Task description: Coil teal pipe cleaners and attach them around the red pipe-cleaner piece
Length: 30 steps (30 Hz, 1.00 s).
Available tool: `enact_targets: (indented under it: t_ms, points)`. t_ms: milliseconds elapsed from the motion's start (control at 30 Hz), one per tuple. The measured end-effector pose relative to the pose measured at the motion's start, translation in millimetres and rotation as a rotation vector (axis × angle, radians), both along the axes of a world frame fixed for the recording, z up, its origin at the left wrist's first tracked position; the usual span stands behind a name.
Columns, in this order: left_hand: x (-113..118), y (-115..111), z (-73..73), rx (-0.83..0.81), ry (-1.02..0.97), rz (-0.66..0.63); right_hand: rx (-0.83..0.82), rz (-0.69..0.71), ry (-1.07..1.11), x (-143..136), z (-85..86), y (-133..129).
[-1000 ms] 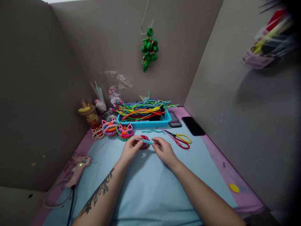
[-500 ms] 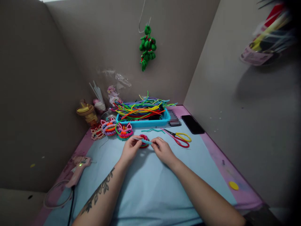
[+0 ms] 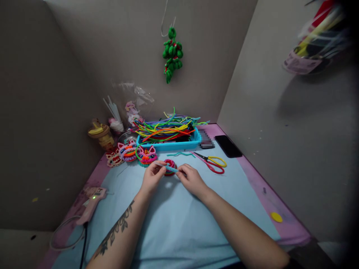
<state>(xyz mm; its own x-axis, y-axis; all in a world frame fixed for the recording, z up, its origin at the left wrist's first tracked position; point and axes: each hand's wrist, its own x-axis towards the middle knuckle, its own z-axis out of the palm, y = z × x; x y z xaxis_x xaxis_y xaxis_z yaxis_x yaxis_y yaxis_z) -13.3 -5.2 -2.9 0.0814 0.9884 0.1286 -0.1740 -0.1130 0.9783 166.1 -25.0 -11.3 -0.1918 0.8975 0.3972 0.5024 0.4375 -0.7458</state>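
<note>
My left hand [image 3: 153, 177] is closed, pinching the left end of a thin pale stick with a light blue pipe cleaner [image 3: 171, 169] wound round it in a tight coil. On its right end, the fingertips of my right hand [image 3: 193, 180] are pressed together. Just behind the coil lies a round red and pink pipe-cleaner piece [image 3: 169, 163], partly covered by it. Left of that sits a pink pipe-cleaner animal head [image 3: 147, 157] with pointed ears. A loose teal pipe cleaner [image 3: 181, 154] and red-and-yellow-handled scissors [image 3: 214, 163] lie to the right.
A blue tray [image 3: 171, 145] heaped with colourful pipe cleaners stands at the back. A black phone [image 3: 228, 146] lies right of it. At the left edge rests a lit pink glue gun [image 3: 92, 205] with its cord. A green pipe-cleaner ornament [image 3: 172, 54] hangs on the wall.
The whole view has shifted slightly. Both hands keep their hold on the coiled pipe cleaner and its stick, which now slants a little more down to the right.
</note>
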Motion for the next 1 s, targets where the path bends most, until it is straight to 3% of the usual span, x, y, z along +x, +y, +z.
enact_targets:
  t_ms: [433, 667, 900, 1000]
  points:
    - [8, -4, 9.3, -0.026, 0.062, 0.079, 0.076, -0.014, -0.024, -2, -1.8, -2]
    - [10, -2, 0.2, -0.072, 0.016, 0.187, 0.219, -0.03, -0.193, -4, -0.6, -2]
    - [11, 0, -1.0, -0.19, -0.145, -0.023, 0.22, -0.078, -0.107, -2, -5.2, -1]
    - [14, -2, -3.9, -0.178, -0.118, -0.118, 0.205, -0.076, -0.08, -3, -4.8, -3]
